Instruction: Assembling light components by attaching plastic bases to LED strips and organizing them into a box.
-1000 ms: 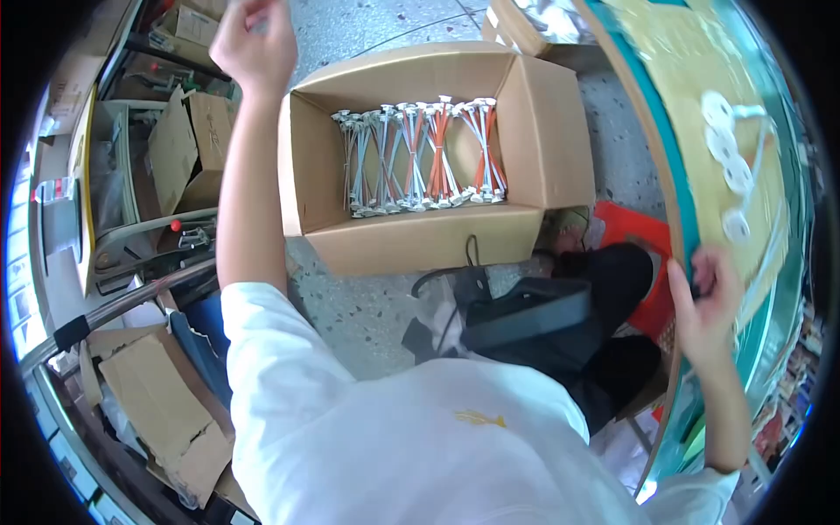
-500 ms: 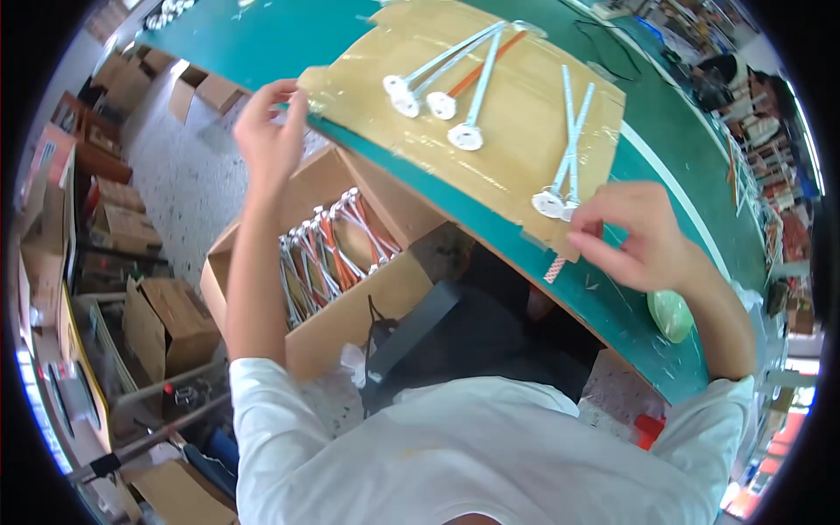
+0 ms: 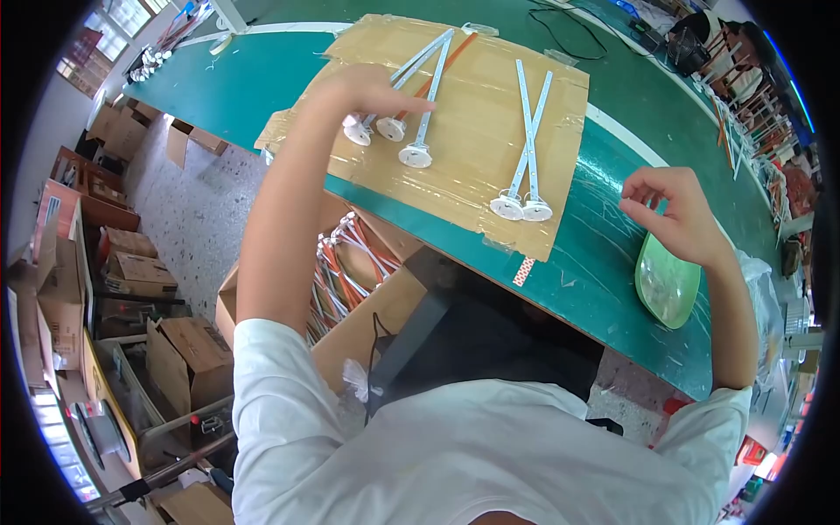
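A sheet of brown cardboard (image 3: 472, 131) covered in clear tape lies on the green table. My left hand (image 3: 367, 92) is over its left part, fingers stretched out above a group of thin strips with white round discs at their ends. One pale blue strip (image 3: 435, 83) and one orange strip (image 3: 455, 54) show beside the hand; whether it touches them is hidden. Two crossed pale blue strips (image 3: 529, 131) with white discs lie on the cardboard's right side. My right hand (image 3: 669, 210) hovers past the cardboard's right edge, its fingers loosely bent, thumb apart, nothing visible in them.
A green leaf-shaped dish (image 3: 646, 284) sits below my right hand on the table (image 3: 577, 293). A red-and-white patterned strip (image 3: 523, 271) lies by the cardboard's near edge. Below the table's left side, an open carton (image 3: 372, 306) holds many bundled strips. More cartons stand at left.
My left hand has moved from the cardboard's left corner onto the left group of strips. My right hand has left the near right discs and moved right, toward the green dish. The view has shifted.
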The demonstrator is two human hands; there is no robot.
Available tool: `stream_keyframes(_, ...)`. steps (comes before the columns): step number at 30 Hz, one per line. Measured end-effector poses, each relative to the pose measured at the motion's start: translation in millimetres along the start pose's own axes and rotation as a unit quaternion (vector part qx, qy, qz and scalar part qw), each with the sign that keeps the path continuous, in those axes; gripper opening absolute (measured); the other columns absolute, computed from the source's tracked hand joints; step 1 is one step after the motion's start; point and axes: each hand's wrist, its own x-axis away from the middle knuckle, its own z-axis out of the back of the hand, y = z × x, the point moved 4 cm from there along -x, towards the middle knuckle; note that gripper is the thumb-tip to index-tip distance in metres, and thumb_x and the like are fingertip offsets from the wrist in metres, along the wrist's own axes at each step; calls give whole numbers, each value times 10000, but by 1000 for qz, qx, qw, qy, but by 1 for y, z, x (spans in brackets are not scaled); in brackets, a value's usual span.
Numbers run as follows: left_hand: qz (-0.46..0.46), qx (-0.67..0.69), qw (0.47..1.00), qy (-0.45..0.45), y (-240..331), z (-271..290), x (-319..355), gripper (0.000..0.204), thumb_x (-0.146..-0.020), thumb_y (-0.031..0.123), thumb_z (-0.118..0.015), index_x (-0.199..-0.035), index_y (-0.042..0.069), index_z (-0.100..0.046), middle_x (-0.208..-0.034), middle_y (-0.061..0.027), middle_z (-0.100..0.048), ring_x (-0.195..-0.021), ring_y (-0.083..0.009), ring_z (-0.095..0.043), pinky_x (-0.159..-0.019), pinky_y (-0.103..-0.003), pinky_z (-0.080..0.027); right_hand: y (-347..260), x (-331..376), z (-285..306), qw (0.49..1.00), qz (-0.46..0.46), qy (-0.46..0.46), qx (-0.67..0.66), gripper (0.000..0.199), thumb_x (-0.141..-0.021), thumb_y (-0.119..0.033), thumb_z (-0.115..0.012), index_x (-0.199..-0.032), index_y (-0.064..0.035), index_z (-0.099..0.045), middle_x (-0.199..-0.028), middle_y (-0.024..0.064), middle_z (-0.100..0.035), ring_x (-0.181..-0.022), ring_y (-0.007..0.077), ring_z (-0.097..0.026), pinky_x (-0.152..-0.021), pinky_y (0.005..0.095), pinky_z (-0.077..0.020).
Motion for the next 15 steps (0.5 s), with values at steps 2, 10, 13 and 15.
stream_keyframes(2, 11, -6, 997, -81, 18, -2, 2, 552, -665, 609, -718, -824, 81, -752, -770, -121, -710, -718, -255, -696, -665, -356, -548, 1, 9, 4, 1000, 18, 6, -2, 104, -829, -94, -689, -834, 1, -646, -704, 44, -629, -651, 122, -598, -589, 264, -453)
stream_keyframes(10, -48, -79, 993, -76, 55, -19, -13, 488, -702, 503, -676, -997, 121, -749, -856, -106, -731, -821, -262, -712, -797, -467, -561, -6, 62, 36, 996, 28, 73, 51, 89, -820, -60, -697, -879, -10, -653, -791, 56, -640, -715, 140, -592, -665, 283, -462)
stream_keyframes(13, 3, -42, 997, 69, 74, -23, -8, 838, -720, 679, -626, -1332, 110, -564, -939, -194, -715, -904, -296, -700, -809, -453, -537, 2, 90, 49, 990, 30, 132, 50, 98, -817, -34, -695, -903, -12, -653, -832, 63, -639, -744, 149, -584, -691, 285, -460)
stream_keyframes(15, -3, -72, 993, 93, 114, -29, 14, 894, -717, 681, -638, -1389, 112, -482, -1163, -185, -625, -1122, -350, -564, -903, -628, -375, 5, 104, 53, 986, 26, 158, 44, 105, -815, -24, -694, -912, -12, -653, -846, 66, -638, -753, 154, -580, -697, 285, -460)
